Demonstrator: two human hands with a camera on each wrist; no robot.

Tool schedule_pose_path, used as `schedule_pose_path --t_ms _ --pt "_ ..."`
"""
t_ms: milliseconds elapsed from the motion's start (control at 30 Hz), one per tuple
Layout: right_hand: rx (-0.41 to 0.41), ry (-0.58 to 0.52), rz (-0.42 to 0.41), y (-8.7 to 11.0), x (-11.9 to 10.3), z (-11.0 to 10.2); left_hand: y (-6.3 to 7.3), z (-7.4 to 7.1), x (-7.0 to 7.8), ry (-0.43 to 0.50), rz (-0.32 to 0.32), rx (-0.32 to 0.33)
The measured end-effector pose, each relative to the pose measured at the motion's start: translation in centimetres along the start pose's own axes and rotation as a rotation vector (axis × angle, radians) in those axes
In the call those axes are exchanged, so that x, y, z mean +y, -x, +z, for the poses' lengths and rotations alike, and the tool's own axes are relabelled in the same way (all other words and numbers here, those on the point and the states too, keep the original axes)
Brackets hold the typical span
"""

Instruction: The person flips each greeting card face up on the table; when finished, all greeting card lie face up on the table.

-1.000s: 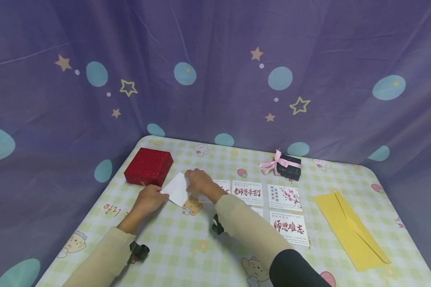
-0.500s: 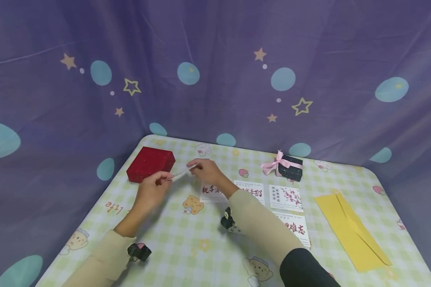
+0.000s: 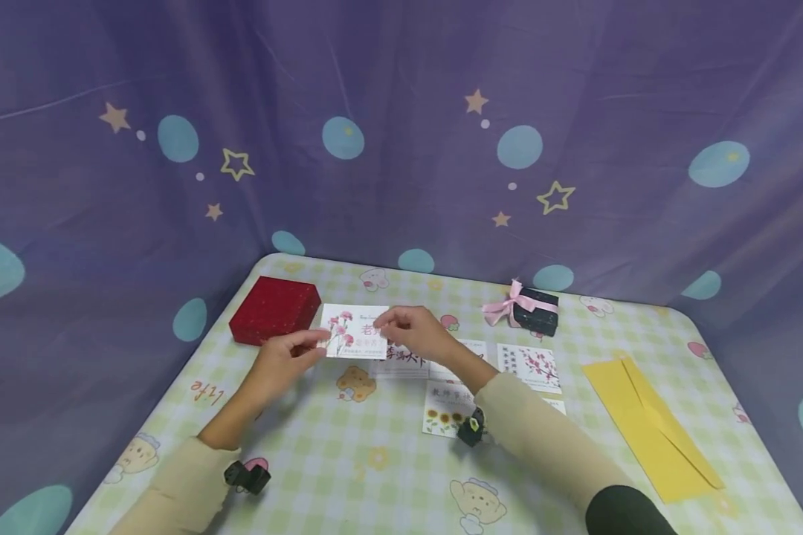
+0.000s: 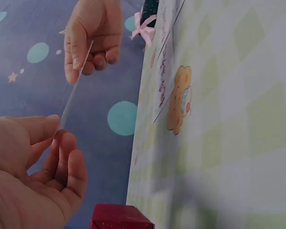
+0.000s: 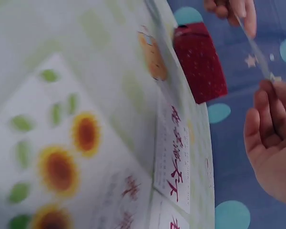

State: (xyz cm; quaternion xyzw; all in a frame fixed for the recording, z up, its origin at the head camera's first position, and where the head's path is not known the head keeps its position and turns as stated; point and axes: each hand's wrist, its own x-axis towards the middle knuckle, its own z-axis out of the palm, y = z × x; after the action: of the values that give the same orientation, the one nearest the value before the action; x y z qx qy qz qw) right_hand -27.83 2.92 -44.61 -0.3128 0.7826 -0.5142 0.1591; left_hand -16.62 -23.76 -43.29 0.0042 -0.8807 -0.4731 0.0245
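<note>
A white card with pink flowers (image 3: pixel 349 343) is held up above the table, its printed face toward the head camera. The left hand (image 3: pixel 286 368) pinches its left edge between thumb and fingers. At the opposite edge, the right hand (image 3: pixel 423 336) pinches the card and covers part of its lettering. Both wrist views show the card (image 4: pixel 72 98) nearly edge-on between the two hands. Below the right forearm lies a sunflower card (image 3: pixel 444 407). A card with dark red writing (image 3: pixel 401 362) lies just behind it, partly covered by the held card.
A red box (image 3: pixel 276 308) stands at the back left, close to the left hand. Toward the back right sits a black box with a pink ribbon (image 3: pixel 537 312). A blossom card (image 3: pixel 530 368) and a yellow envelope (image 3: pixel 652 427) lie on the right of the checked tablecloth (image 3: pixel 321 475).
The card went from its blank white side, through edge-on, to its printed flower side facing the head camera. The right hand shifted to the right; both hands still hold the card.
</note>
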Motion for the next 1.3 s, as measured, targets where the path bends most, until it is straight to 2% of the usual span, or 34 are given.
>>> schedule_pose_path --t_ms 100,233,400,500,667,800,1067,1300 --pt "-0.029 0.089 -0.043 1.3 0.0 0.0 -0.1 0.4 -0.3 -0.046 0.047 -0.047" --pt "-0.098 0.2 -0.046 2.9 0.5 -0.1 -0.1 0.7 -0.6 -0.082 0.095 -0.167" --pt "-0.159 0.334 -0.029 4.7 1.3 0.1 0.1 1.3 -0.8 -0.113 0.116 -0.347" --pt "-0.181 0.368 -0.03 5.5 1.5 0.2 0.3 1.8 -0.6 -0.147 0.116 -0.414" --pt "-0.209 0.423 -0.023 6.4 1.8 0.5 0.3 2.7 -0.4 -0.234 0.126 -0.454" --pt "-0.215 0.443 0.013 6.9 1.8 0.6 0.2 3.3 -0.3 -0.276 0.129 -0.476" --pt "-0.27 0.365 0.094 7.5 2.3 1.0 0.2 4.0 0.0 -0.349 0.082 -0.504" --pt "-0.301 0.427 0.092 7.6 2.6 1.2 0.2 5.0 -0.2 -0.401 0.044 -0.517"
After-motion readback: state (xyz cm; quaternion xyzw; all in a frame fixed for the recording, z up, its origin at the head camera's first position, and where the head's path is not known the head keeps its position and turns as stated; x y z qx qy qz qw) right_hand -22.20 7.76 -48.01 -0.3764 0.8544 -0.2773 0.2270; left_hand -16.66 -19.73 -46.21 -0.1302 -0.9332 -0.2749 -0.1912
